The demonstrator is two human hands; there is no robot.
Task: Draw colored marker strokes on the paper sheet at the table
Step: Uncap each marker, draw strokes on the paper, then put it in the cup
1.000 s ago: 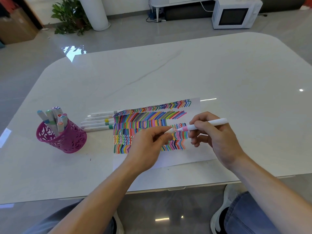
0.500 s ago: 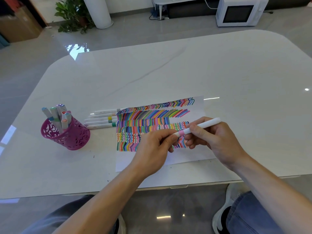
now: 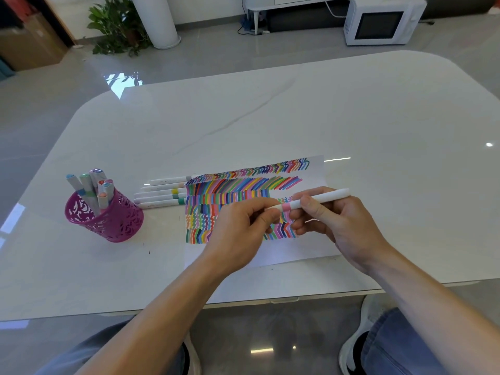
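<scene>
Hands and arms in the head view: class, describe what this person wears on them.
The left hand and right hand are ungloved, no rings visible. The left forearm and right forearm are bare to the frame edge: no sleeves, watch or bracelet.

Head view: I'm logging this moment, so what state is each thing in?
pink-banded marker: held over the paper sheet, left end pinched by left hand, barrel gripped by right hand.
paper sheet: flat on table, largely covered in strokes.
pink cup: upright, holds standing markers.
loose markers: lying side by side left of the paper sheet.
microwave: door shut.
</scene>
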